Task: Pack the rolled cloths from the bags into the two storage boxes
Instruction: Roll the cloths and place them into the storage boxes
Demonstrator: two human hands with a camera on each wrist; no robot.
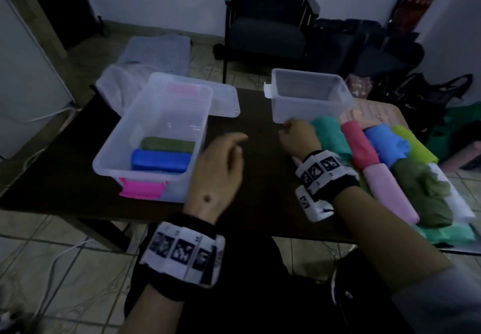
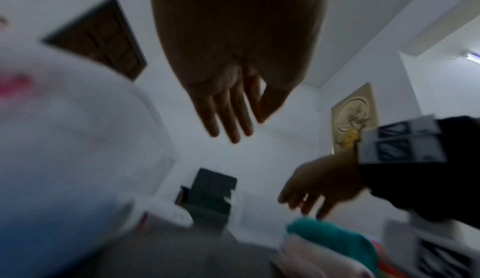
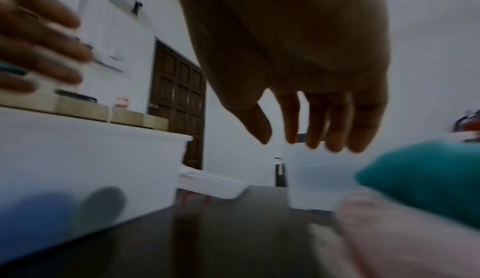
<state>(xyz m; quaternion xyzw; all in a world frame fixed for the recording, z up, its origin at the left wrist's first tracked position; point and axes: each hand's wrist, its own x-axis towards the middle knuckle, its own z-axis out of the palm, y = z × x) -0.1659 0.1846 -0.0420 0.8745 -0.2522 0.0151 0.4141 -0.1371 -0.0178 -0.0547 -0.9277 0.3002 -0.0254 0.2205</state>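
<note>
On the dark table (image 1: 260, 177) stand two clear storage boxes. The left box (image 1: 122, 130), with a pink latch (image 1: 141, 189), holds a blue roll (image 1: 158, 160) and a green roll (image 1: 168, 144). Nothing lies in the right box (image 1: 286, 107). To its right lie several rolled cloths, among them teal (image 1: 331, 135), red (image 1: 359, 146), blue (image 1: 385, 143), pink (image 1: 387, 193) and olive (image 1: 421, 193). My left hand (image 1: 236, 143) hovers between the boxes, fingers straight and holding nothing. My right hand (image 1: 291, 131) is beside the teal roll (image 3: 428, 179), its fingers (image 3: 337, 130) loose and holding nothing.
A clear lid (image 1: 223, 101) lies behind the left box. Beyond the table are a dark chair (image 1: 268, 21), dark bags (image 1: 364, 47) on the floor and another clear container (image 1: 156, 52). The table's near edge runs just in front of my wrists.
</note>
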